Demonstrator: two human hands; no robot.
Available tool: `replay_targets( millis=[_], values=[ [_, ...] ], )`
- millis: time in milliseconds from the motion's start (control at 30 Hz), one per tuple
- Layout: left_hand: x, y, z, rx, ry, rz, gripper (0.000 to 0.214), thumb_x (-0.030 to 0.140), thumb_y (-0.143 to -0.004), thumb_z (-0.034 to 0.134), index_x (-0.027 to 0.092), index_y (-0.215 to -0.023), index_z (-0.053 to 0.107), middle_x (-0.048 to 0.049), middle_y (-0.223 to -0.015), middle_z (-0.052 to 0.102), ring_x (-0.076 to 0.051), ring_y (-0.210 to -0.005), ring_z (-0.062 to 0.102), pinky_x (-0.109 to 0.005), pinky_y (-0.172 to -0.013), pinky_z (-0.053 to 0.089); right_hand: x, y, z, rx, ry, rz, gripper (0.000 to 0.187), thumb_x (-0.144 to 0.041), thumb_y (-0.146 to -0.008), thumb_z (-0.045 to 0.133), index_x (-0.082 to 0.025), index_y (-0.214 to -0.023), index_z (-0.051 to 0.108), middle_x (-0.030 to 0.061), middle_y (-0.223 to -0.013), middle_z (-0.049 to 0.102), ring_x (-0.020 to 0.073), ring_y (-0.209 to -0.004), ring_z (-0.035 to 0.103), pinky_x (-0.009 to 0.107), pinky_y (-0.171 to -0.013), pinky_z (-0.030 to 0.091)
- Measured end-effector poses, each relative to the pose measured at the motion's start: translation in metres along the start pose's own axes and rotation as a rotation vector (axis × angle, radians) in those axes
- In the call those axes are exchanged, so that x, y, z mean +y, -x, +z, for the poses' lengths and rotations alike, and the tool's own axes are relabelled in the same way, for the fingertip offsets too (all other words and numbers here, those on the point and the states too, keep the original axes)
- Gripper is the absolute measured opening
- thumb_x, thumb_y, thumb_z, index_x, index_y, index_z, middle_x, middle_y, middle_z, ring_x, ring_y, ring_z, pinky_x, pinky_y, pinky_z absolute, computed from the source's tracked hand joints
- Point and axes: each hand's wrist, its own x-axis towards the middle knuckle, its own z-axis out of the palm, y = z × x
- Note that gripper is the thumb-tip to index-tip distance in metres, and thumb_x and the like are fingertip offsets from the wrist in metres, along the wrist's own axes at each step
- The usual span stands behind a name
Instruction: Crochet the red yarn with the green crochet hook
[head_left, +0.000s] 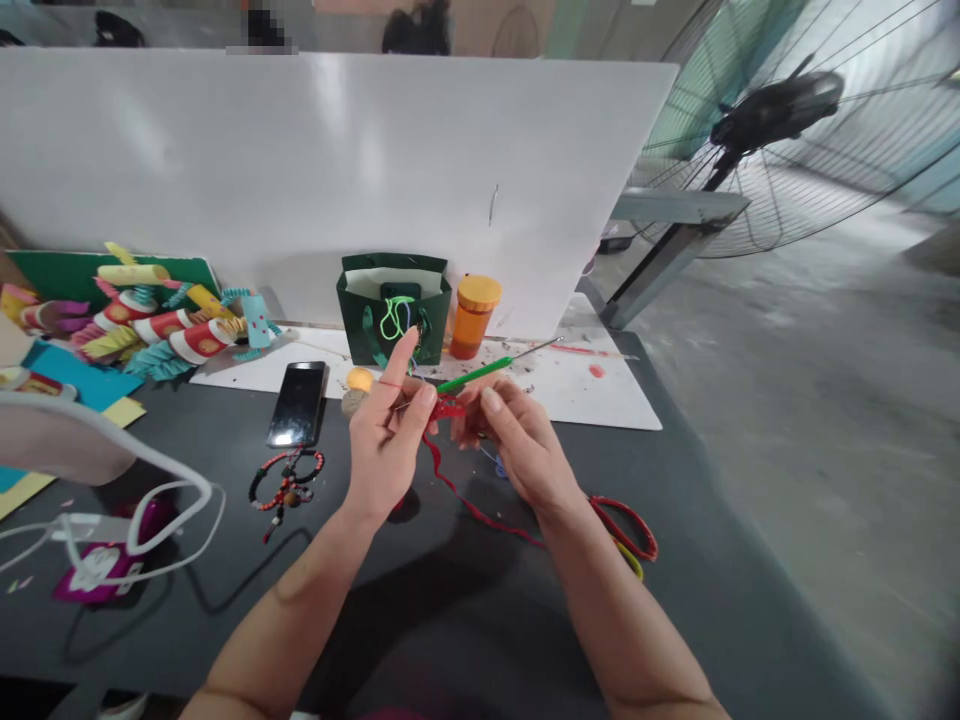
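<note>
My left hand (386, 430) pinches a small piece of red crochet work (448, 406) between thumb and fingers. Its index finger points up, with a thin red strand across it. On the other side my right hand (517, 430) is closed, fingertips against the work and along a green-handled crochet hook (476, 374). One metal end of the hook points to the upper right; how the fingers grip it is partly hidden. Red yarn (480, 513) trails from the work down and under my right forearm.
Behind the hands stand a dark green paper bag (360, 335) and an orange jar (469, 328). At left lie a phone (298, 405), a beaded bracelet (287, 485) and colourful paper crafts (172, 325). A white panel (300, 180) closes off the back; a fan (780, 110) stands at right.
</note>
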Motion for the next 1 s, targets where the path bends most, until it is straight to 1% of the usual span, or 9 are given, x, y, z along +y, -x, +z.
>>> replay_targets(
  millis=[133, 333, 533, 633, 700, 733, 767, 833, 1000],
  values=[
    [-0.002, 0.000, 0.000, 0.012, -0.011, 0.014, 0.050, 0.038, -0.094, 0.071, 0.034, -0.143, 0.065, 0.0010, -0.079, 0.065, -0.014, -0.063, 0.053, -0.029, -0.062, 0.048, -0.004, 0.001, 0.002, -0.001, 0.040, 0.019, 0.043, -0.062, -0.077, 0.081, -0.023, -0.077, 0.062, -0.0024, -0.062, 0.068, 0.0123, -0.054, 0.060, 0.027, -0.053, 0.050],
    [-0.006, 0.001, 0.002, 0.084, 0.038, 0.033, 0.053, 0.038, -0.093, 0.072, 0.037, -0.145, 0.062, 0.0027, -0.078, 0.063, -0.012, -0.061, 0.051, -0.027, -0.061, 0.049, -0.004, 0.000, 0.002, 0.033, 0.023, -0.020, 0.046, -0.064, -0.084, 0.074, -0.021, -0.072, 0.064, -0.0010, -0.061, 0.068, 0.0107, -0.053, 0.059, 0.025, -0.053, 0.048],
    [-0.005, 0.002, 0.003, 0.101, 0.012, 0.029, 0.054, 0.038, -0.093, 0.072, 0.037, -0.146, 0.062, 0.0024, -0.078, 0.066, -0.012, -0.061, 0.051, -0.026, -0.060, 0.050, -0.005, 0.001, 0.003, -0.007, 0.037, 0.002, 0.039, -0.057, -0.080, 0.081, -0.022, -0.075, 0.066, -0.0013, -0.062, 0.067, 0.0113, -0.055, 0.059, 0.027, -0.056, 0.051],
    [-0.005, 0.002, 0.004, 0.127, 0.000, 0.069, 0.050, 0.034, -0.094, 0.072, 0.037, -0.143, 0.065, 0.0030, -0.078, 0.066, -0.011, -0.061, 0.052, -0.024, -0.060, 0.051, -0.005, 0.001, 0.002, 0.012, 0.036, -0.015, 0.043, -0.062, -0.085, 0.074, -0.021, -0.075, 0.065, -0.0005, -0.063, 0.067, 0.0113, -0.054, 0.058, 0.027, -0.056, 0.051],
    [-0.007, 0.002, 0.004, 0.132, -0.044, 0.111, 0.048, 0.033, -0.094, 0.072, 0.036, -0.142, 0.066, 0.0031, -0.078, 0.068, -0.010, -0.061, 0.054, -0.022, -0.059, 0.052, -0.005, 0.001, 0.003, 0.005, 0.042, -0.017, 0.045, -0.064, -0.083, 0.074, -0.022, -0.075, 0.065, -0.0009, -0.063, 0.066, 0.0111, -0.054, 0.057, 0.027, -0.055, 0.050],
    [-0.010, 0.002, 0.004, 0.124, -0.074, 0.157, 0.049, 0.033, -0.095, 0.071, 0.034, -0.143, 0.065, 0.0028, -0.077, 0.068, -0.010, -0.061, 0.054, -0.022, -0.059, 0.053, -0.005, 0.001, 0.003, -0.003, 0.050, -0.012, 0.044, -0.064, -0.081, 0.077, -0.022, -0.075, 0.064, -0.0012, -0.064, 0.066, 0.0111, -0.054, 0.057, 0.027, -0.055, 0.051],
    [-0.012, 0.001, 0.005, 0.125, -0.082, 0.260, 0.049, 0.033, -0.094, 0.071, 0.032, -0.143, 0.066, 0.0031, -0.075, 0.069, -0.009, -0.057, 0.054, -0.020, -0.056, 0.052, -0.005, 0.001, 0.004, -0.009, 0.060, -0.003, 0.044, -0.063, -0.079, 0.080, -0.022, -0.075, 0.064, -0.0014, -0.064, 0.066, 0.0112, -0.055, 0.058, 0.027, -0.055, 0.051],
    [-0.017, 0.000, 0.005, 0.142, -0.090, 0.334, 0.047, 0.032, -0.096, 0.069, 0.032, -0.143, 0.065, 0.0027, -0.077, 0.070, -0.008, -0.058, 0.056, -0.018, -0.056, 0.053, -0.005, 0.001, 0.004, -0.007, 0.068, 0.015, 0.043, -0.061, -0.077, 0.082, -0.022, -0.076, 0.064, -0.0015, -0.064, 0.066, 0.0114, -0.055, 0.058, 0.027, -0.056, 0.052],
    [-0.021, -0.002, 0.005, 0.198, -0.070, 0.355, 0.044, 0.031, -0.096, 0.069, 0.035, -0.140, 0.067, 0.0038, -0.075, 0.070, -0.006, -0.057, 0.058, -0.015, -0.057, 0.053, -0.005, 0.000, 0.002, 0.062, 0.014, -0.001, 0.045, -0.063, -0.080, 0.079, -0.022, -0.073, 0.062, -0.0017, -0.061, 0.066, 0.0105, -0.052, 0.056, 0.026, -0.054, 0.049]
  ],
)
